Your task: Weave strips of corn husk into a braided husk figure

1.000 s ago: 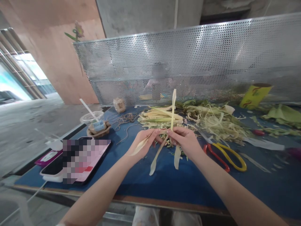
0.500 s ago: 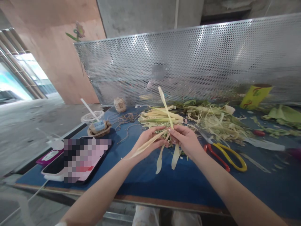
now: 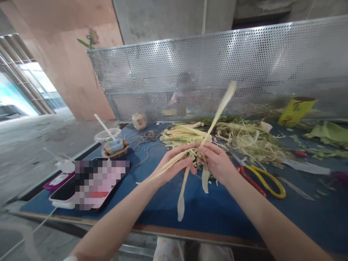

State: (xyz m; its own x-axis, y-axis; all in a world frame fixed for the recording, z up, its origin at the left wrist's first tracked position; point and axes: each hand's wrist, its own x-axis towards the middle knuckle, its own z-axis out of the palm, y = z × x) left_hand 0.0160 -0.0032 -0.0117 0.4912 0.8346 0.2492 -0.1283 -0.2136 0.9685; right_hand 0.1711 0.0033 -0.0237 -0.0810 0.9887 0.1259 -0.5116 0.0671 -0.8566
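Observation:
My left hand (image 3: 172, 165) and my right hand (image 3: 218, 163) meet over the middle of the blue table, fingers closed on pale leaf strips (image 3: 221, 108). One long strip rises to the upper right from my right fingers. Another lies back across my left hand and wrist. Two flat, wide-ended strips hang below, and the point where they cross is partly hidden by my fingers. Just behind the hands is a bundle of pale yellow-green stalks (image 3: 185, 133). Scissors (image 3: 268, 185) with one red and one yellow handle lie to the right of my right forearm.
A heap of leaf scraps (image 3: 250, 141) covers the back right, near a yellow tube (image 3: 296, 110). Brown string (image 3: 148, 136), a plastic cup (image 3: 111, 139) in a cardboard holder and phones (image 3: 62, 190) are at left. A perforated metal panel (image 3: 152, 79) stands behind the table.
The upright strip now leans right and reaches higher. One hanging strip extends further down toward the table's front edge. Both hands stay nearly in place, still holding the strips.

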